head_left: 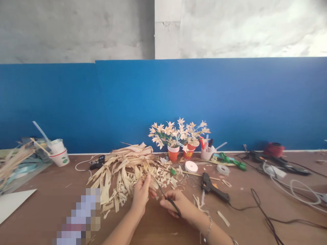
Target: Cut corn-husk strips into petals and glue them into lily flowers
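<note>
Near the middle of the table my left hand (142,194) pinches a piece of dried husk (152,184), thumb on top. My right hand (178,205) grips dark-handled scissors (172,203), whose blades point up and left towards the husk piece. Whether the blades touch the husk I cannot tell. Just beyond my left hand lies a big heap of pale dried husks (125,163). Several small cut husk pieces (167,177) are scattered at its right side, close to the scissors' tips.
Husk flowers (178,132) stand in red cups (173,154) at the back. A black glue gun (214,189) with its cord lies right of my right hand. Nearby are a white tape roll (191,166) and clear tape (223,169). A paper cup (60,157) stands left; a blue partition (163,92) rises behind.
</note>
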A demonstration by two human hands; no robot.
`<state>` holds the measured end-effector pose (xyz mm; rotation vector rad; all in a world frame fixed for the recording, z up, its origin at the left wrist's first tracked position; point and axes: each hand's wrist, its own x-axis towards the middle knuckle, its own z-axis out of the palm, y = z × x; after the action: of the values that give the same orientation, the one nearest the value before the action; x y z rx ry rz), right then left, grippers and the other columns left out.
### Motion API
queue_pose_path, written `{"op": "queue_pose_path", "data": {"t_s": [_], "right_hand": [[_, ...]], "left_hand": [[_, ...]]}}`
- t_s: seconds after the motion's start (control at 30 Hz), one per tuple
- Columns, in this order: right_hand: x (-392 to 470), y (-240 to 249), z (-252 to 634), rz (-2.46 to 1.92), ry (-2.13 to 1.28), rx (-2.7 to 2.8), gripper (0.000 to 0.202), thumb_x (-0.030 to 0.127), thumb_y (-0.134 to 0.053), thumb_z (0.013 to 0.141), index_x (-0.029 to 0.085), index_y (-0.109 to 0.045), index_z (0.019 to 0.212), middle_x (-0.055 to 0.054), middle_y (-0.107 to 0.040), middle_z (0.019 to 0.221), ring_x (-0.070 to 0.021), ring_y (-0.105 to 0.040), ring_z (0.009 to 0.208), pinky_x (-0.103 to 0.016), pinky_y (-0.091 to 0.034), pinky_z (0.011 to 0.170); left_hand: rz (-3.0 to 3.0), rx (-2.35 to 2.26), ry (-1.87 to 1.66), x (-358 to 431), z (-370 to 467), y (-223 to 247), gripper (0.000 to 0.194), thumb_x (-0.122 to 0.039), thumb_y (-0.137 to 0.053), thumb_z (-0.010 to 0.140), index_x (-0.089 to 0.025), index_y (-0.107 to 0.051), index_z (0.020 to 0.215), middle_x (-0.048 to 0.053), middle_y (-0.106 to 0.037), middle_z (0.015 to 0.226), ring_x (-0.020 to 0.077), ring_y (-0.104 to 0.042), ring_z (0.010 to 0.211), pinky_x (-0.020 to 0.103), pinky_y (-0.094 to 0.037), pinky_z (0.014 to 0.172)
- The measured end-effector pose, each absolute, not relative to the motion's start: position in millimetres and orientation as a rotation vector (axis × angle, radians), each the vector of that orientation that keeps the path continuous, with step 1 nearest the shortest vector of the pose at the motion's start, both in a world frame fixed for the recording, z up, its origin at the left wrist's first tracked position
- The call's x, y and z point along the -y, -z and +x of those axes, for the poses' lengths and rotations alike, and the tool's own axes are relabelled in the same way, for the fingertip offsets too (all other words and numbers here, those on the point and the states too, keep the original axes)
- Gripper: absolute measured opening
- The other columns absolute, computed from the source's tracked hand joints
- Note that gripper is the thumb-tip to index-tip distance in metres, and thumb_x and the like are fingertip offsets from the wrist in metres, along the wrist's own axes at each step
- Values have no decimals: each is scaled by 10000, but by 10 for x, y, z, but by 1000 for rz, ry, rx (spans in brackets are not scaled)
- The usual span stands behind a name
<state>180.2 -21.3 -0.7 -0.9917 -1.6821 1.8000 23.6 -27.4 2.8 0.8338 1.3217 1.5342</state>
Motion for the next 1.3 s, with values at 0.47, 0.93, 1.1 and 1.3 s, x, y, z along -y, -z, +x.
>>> {"op": "queue_pose_path", "data": {"t_s": [0.47,0.93,1.1,1.3], "right_hand": [[151,-11,1945,-957,-1829,1852,398,522,-683,685,152,-537,690,92,-432,401,-35,-332,335,-157,-212,330],[125,-63,2024,-1030,-1834,1975,358,484,-683,695,147,-563,679,85,-453,416,-33,-357,348,-148,-246,348],[97,-53,2059,-1027,-1857,1999,353,486,-681,695,147,-579,697,85,-454,406,-38,-366,338,-148,-232,330],[103,-86,2082,-1078,-1836,2030,348,485,-680,694,149,-593,714,86,-461,412,-36,-367,333,-139,-237,316]], "left_hand": [[1038,-1334,-1328,259,132,-75,431,-635,-526,724,-217,-439,669,-35,-578,405,145,-548,314,195,-359,302],[1159,-1243,-1186,227,39,-48,422,-616,-504,756,-200,-433,780,-46,-578,408,114,-496,249,153,-298,245],[1215,-1245,-1165,248,40,-94,446,-629,-502,746,-190,-459,818,-41,-584,417,108,-489,244,148,-285,246],[1244,-1263,-1141,271,34,-133,431,-604,-502,758,-189,-471,869,-53,-564,394,102,-473,241,140,-269,249]]}}
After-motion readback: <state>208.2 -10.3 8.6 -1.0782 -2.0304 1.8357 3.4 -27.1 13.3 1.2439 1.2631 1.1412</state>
